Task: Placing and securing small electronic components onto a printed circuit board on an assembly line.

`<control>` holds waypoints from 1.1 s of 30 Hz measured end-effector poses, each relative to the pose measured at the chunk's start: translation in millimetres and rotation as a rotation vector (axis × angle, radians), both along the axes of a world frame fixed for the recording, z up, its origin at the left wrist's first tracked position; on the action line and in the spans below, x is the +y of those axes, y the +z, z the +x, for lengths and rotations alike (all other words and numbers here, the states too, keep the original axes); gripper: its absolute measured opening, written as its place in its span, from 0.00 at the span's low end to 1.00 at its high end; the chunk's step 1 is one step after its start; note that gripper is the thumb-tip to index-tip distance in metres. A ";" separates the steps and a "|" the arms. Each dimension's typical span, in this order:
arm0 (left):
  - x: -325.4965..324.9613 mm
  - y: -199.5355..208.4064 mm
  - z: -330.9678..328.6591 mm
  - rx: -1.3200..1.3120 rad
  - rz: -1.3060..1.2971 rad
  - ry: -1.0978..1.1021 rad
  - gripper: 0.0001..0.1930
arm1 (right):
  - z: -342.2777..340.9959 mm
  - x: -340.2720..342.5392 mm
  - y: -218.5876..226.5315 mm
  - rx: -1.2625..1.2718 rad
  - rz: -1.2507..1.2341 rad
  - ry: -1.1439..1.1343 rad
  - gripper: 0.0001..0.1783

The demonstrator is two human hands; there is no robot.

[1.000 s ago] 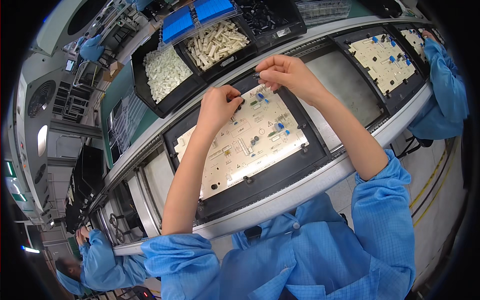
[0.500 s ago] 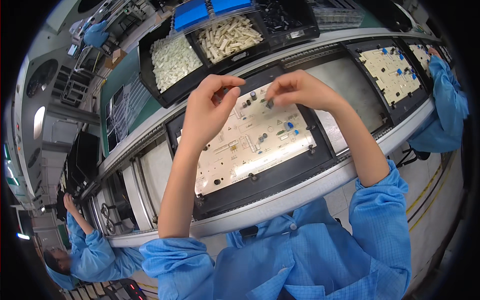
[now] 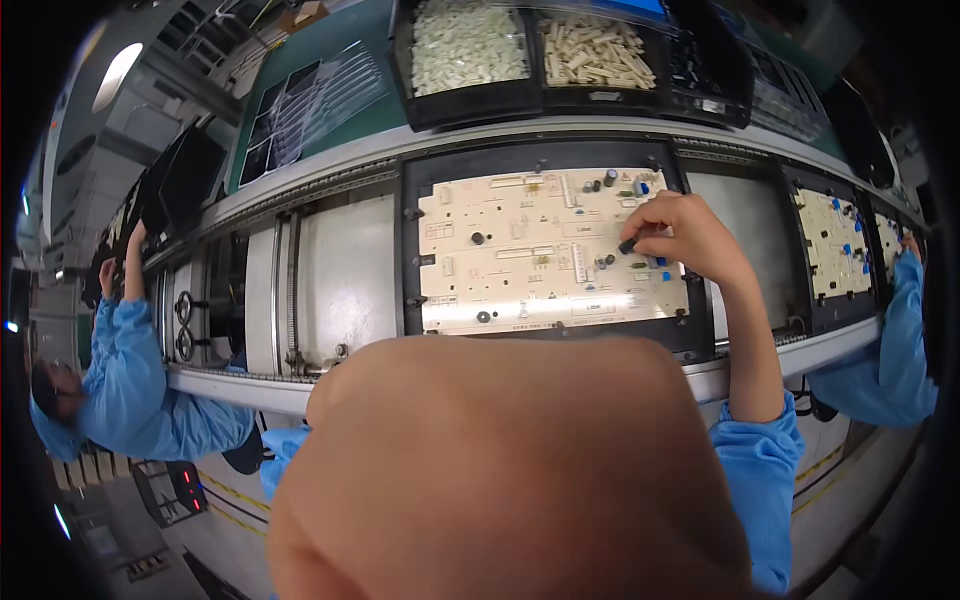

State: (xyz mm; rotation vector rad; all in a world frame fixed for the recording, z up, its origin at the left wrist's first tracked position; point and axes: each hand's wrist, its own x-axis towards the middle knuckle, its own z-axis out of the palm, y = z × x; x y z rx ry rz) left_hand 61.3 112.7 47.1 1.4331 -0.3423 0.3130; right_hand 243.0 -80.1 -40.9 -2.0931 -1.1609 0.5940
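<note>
A cream circuit board lies in a black carrier frame on the conveyor. Over its right part, my right hand pinches a black cylindrical capacitor between thumb and fingers, down at the board's surface. Blue parts and several other small components surround the fingertips; some are covered by the hand. My left hand looms large and blurred close to the camera, its back showing and its fingers hidden. It blocks the lower middle of the view, including part of the conveyor's near rail.
Black bins beyond the far rail hold pale translucent parts, cream connectors and black parts. Another populated board sits rightward on the line. Co-workers in blue sleeves work at both ends.
My left hand has come off the board area and up close to the camera. My right hand has lowered onto the board's right side. The whole view has shifted.
</note>
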 end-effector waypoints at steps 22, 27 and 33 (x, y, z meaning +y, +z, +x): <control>0.5 29.3 -32.6 -0.146 -0.088 -0.283 0.18 | -25.4 18.1 -7.3 -0.397 -0.002 0.202 0.09; 5.6 33.3 -30.0 -0.192 -0.116 -0.396 0.21 | -22.1 19.3 -9.8 -0.480 -0.011 0.208 0.08; 31.3 1.3 -36.7 -0.050 -0.038 -0.181 0.17 | -23.4 20.1 -11.0 -0.477 0.014 0.225 0.09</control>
